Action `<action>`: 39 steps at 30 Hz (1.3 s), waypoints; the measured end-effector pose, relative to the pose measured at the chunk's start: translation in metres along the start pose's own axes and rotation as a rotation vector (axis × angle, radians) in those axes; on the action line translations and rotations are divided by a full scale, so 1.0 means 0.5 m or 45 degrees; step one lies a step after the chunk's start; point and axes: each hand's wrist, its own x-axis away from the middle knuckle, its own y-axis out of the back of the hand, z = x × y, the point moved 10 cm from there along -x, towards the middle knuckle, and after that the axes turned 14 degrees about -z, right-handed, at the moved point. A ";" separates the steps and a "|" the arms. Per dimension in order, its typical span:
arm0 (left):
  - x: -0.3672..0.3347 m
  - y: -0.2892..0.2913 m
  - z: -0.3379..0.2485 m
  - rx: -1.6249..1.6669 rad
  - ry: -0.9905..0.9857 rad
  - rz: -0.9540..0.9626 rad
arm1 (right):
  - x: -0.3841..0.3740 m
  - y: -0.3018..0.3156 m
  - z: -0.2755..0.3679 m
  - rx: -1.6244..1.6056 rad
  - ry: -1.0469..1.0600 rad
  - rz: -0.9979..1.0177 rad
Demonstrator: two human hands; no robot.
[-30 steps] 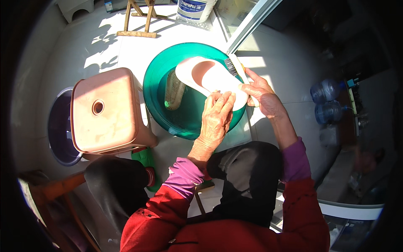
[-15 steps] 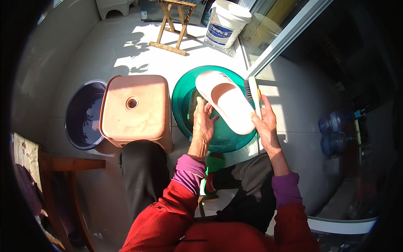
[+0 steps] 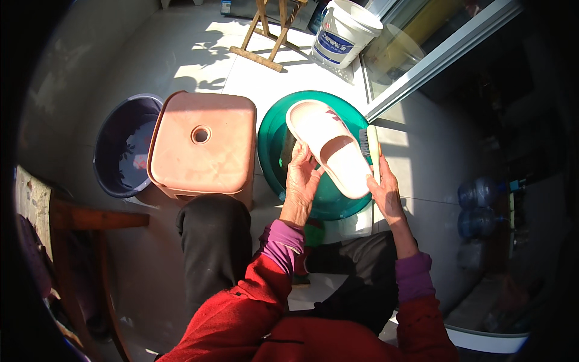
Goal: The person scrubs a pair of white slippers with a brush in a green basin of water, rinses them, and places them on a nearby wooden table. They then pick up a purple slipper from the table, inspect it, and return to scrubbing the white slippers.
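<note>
A pale pink slipper (image 3: 353, 171) is held up over a round green basin (image 3: 274, 114), its heel end away from me and its toe toward my right hand. My left hand (image 3: 301, 181) grips the slipper's left edge. My right hand (image 3: 386, 190) is closed round the handle of a scrub brush (image 3: 374, 151) with dark bristles, which face left alongside the slipper. The right thumb also touches the slipper's toe end. Something dark in the basin shows partly beside the left fingers; I cannot make it out.
Left of the basin stand a pink plastic stool (image 3: 223, 157) and a dark purple tub (image 3: 111, 160) with water. Farther off are a wooden folding stand (image 3: 259, 58) and a white bucket (image 3: 341, 36). A sliding door frame (image 3: 446, 54) runs along the right; a wooden chair (image 3: 102, 217) is near left.
My left hand has closed on the slipper's edge. The slipper has turned, showing more of its insole, and the brush has tilted upright. The whole view has shifted slightly.
</note>
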 end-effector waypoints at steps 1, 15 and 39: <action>-0.001 0.002 0.000 -0.002 0.004 -0.007 | 0.001 0.000 -0.006 0.033 -0.068 0.023; 0.015 0.003 0.020 -0.135 -0.068 0.096 | 0.009 -0.034 -0.003 -0.264 -0.260 0.086; 0.006 -0.004 0.026 -0.075 -0.070 0.142 | 0.003 -0.027 -0.022 -0.122 -0.311 0.104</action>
